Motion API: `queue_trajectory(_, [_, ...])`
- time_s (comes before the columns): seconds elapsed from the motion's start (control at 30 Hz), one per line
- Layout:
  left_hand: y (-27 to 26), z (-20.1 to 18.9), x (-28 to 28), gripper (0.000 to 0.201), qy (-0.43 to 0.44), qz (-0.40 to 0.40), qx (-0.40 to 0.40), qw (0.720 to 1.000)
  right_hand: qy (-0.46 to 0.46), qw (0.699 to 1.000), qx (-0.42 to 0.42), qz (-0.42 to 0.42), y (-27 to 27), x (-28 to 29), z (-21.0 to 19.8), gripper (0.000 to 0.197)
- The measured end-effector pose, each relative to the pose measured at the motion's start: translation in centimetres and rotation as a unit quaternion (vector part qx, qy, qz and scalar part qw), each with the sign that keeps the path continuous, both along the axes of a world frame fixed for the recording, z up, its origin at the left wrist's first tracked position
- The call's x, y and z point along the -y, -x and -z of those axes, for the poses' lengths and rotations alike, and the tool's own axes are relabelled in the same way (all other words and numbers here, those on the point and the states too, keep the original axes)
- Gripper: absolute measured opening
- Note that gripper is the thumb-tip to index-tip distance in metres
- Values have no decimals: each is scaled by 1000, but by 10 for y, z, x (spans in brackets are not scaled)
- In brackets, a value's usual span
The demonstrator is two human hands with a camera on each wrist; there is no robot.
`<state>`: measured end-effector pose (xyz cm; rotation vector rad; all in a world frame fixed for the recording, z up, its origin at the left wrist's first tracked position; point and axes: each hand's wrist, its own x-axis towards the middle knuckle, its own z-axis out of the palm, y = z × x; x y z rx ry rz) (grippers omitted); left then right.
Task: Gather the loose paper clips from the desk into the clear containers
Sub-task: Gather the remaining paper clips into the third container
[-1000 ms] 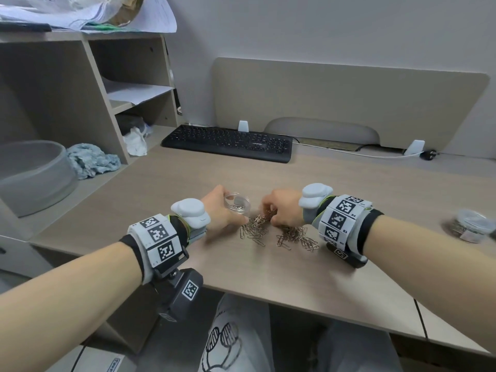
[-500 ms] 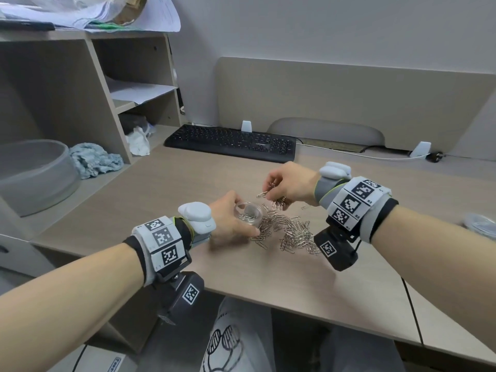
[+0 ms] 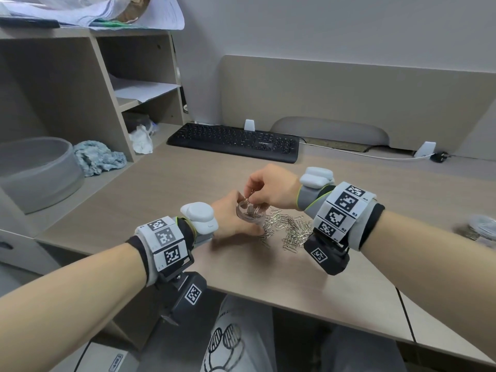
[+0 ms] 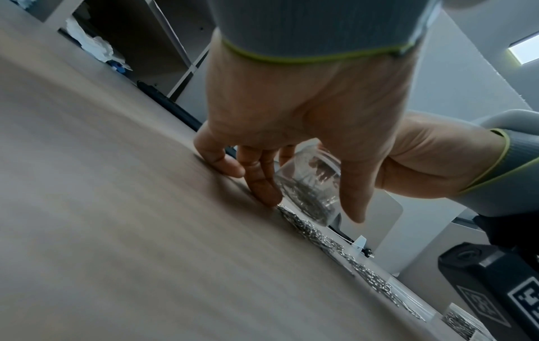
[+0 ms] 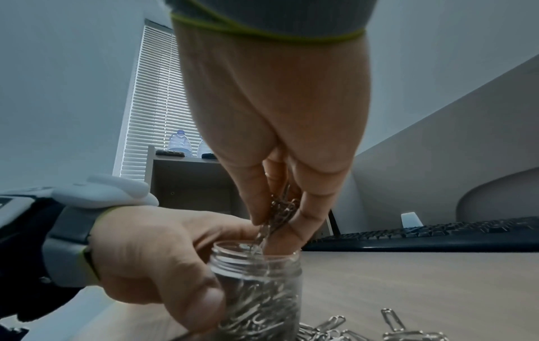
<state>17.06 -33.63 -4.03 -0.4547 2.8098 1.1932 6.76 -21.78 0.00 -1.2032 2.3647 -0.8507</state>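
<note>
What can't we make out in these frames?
- Second container, head view: blurred at the right edge; lid state unreadable.
- Clear jar, head view: fill level hidden by the left hand and right hand.
- Clip count in the right-hand pinch, right wrist view: too tangled.

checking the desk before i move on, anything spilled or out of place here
Yes: a pile of loose paper clips lies scattered on the desk beside the clear jar that the left hand holds. The right hand pinches some over its mouth.
</note>
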Motion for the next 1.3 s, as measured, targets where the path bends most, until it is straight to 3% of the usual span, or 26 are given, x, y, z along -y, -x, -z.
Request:
queue_trajectory(0.17, [14,22,16,94,-19,5,-4,1000,17,1000,10,-16,0,-4,0,20])
queue_trajectory(0.27, [10,15,11,86,-8,-8,-6,1000,31,999,16,-18,-1,-6,0,21])
queue_trajectory(0.43, [3,6,1,93,-1,-17,-1,1000,78,995,63,-9,-1,-6,-1,13])
queue_trajectory(0.57, [5,7,3,72,21,-41,6,999,89,994,53,30,11,-9,-2,13])
queue_trajectory(0.67, [6,9,13,62,45,-74,0,996,-26,994,-68,76,37,-15,7,11])
queue_trajectory(0.73, [4,9,23,58,43,-97,-1,994,-168,970,-159,78,49,-21,16,10])
queue_trajectory(0.8, [2,10,31,57,40,-117,-2,992,-246,950,-175,78,56,-22,26,20])
queue_trajectory(0.9, [0,11,36,61,36,-131,1,991,-247,954,-156,62,50,-16,32,27])
queue_trajectory(1.07, [-1,9,34,70,36,-135,3,990,-189,971,-142,-33,17,8,39,41])
queue_trajectory(1.2, [-3,9,32,66,35,-138,0,990,-224,954,-185,-76,5,5,42,60])
queue_trajectory(1.3, [-1,7,29,66,45,-132,2,990,-233,950,-192,-82,5,-5,43,55])
